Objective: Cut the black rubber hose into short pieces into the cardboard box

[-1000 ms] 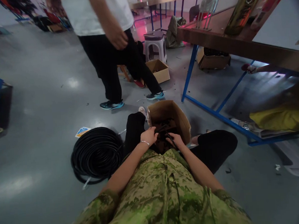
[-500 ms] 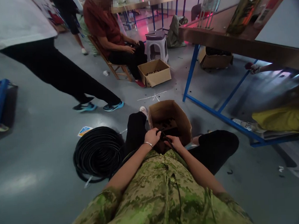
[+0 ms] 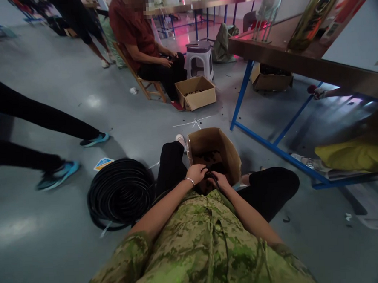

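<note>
Over the near edge of an open cardboard box (image 3: 231, 149), my two hands work close together. My left hand (image 3: 196, 173), with a bracelet at the wrist, is closed on a length of black tubing (image 3: 212, 174). My right hand (image 3: 222, 182) pinches the same dark length from the other side; whether it also holds a tool is hidden. Dark small pieces lie inside the box, too dim to make out. A big coil of black tubing (image 3: 120, 192) rests on the floor to my left, and a strand runs from it toward my lap under my left forearm.
A person in a red top (image 3: 134, 38) sits ahead beside another cardboard box (image 3: 202, 99) and a stool (image 3: 199, 57). Someone's black-trousered legs (image 3: 40, 114) stand at the left. A table with blue legs (image 3: 242, 95) is at the right, yellow cloth (image 3: 353, 155) beneath it.
The person in black trousers has walked leftward, farther from the coil. My hands stay over the box, and the black length between them has shifted slightly.
</note>
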A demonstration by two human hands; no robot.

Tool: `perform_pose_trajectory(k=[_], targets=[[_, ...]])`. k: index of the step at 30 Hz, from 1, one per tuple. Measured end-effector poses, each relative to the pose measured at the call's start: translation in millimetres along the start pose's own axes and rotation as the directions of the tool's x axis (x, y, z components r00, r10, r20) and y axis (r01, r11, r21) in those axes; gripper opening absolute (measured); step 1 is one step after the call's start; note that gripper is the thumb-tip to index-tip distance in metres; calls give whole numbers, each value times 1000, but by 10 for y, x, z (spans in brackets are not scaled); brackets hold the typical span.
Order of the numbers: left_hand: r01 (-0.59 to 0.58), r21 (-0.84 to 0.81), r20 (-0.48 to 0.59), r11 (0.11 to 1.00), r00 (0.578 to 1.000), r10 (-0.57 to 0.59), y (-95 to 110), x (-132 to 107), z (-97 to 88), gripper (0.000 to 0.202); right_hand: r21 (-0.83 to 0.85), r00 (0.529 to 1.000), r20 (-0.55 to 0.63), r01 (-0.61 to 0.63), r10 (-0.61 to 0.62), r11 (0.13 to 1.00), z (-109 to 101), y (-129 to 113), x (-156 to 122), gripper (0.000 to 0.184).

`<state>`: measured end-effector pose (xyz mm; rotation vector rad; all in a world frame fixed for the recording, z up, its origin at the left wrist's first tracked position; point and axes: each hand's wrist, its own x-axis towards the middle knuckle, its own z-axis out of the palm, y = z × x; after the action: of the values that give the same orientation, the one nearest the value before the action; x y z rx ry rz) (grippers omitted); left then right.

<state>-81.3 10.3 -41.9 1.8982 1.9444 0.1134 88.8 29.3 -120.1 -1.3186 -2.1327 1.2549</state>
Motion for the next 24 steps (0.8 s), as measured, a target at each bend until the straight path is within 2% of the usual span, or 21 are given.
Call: perform_pose_trajectory(k=[5,11,19,24], targets=[[18,-5,1,1000,1000,-18,-14,86,-3,30,-159,997,0,-76,77,984,-40,-42,-4,31],[72,24,17,997,997,-72,-30,137,75,32,-295,993,-19,-120,120,948,5,-50,1,29],[126,116,78,985,988,-136,-13,114,104,30,-295,988,5,-144,152,944,75,25,56,31],[146,191,76,971,984,-163,-12,25,72,29,-286,972,-63,-233,225,929,-6,41,72,29]])
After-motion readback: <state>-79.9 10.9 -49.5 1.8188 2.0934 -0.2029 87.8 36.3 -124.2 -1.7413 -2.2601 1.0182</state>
